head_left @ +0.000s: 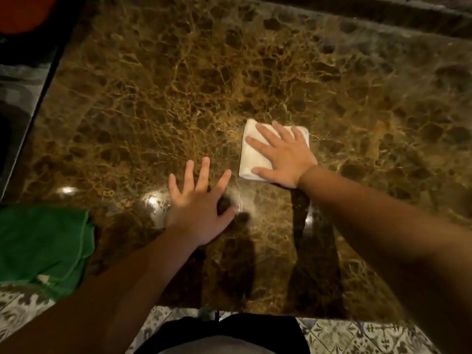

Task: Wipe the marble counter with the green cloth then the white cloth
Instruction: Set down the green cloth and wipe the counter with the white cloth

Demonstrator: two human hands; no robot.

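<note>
While right hand (283, 159) flattens white cloth (251, 159), green cloth (43, 244) lies left.

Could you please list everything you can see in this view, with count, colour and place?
marble counter: one, brown with golden veins, fills most of the view.
white cloth: one, white, folded square, right of centre on the counter, under the right hand.
green cloth: one, green, crumpled at the counter's near left edge.
tiled floor: patterned grey and white, below the near edge.
red object: one, far left corner, unclear what it is.
left hand: one, fingers spread, empty, over the counter.
right hand: one, flat on the white cloth.
</note>
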